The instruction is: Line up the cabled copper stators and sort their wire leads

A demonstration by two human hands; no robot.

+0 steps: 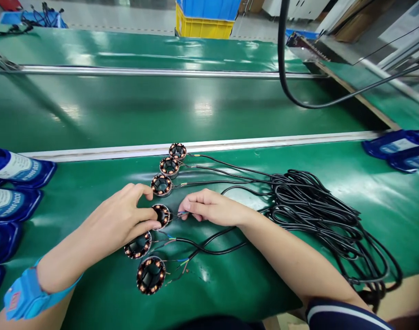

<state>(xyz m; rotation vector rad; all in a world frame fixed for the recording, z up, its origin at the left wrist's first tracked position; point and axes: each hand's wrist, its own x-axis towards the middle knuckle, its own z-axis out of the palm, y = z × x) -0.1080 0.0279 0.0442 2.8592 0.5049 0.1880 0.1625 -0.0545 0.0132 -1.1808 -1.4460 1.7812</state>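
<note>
Several ring-shaped motor stators with copper windings lie in a slanting row on the green mat. My left hand [127, 220], a blue strap on its wrist, grips one stator [162, 215] between thumb and fingers. Just right of it, my right hand [204, 206] pinches the thin coloured wires [182, 213] that run from this stator. Three stators, including the farthest one [177, 150], sit beyond my left hand. Nearer me are another stator [138, 245] and the closest one [151, 275], with blue and yellow-green wire ends beside them. My right fingertips partly hide the pinched wires.
Coiled black cables [308, 206] are heaped on the right, joined to the stators. Blue labelled holders [13, 204] line the left edge, and more blue holders [401, 146] stand at the right. A white rail [230, 143] crosses behind the row. A thick black cable [283, 59] hangs overhead.
</note>
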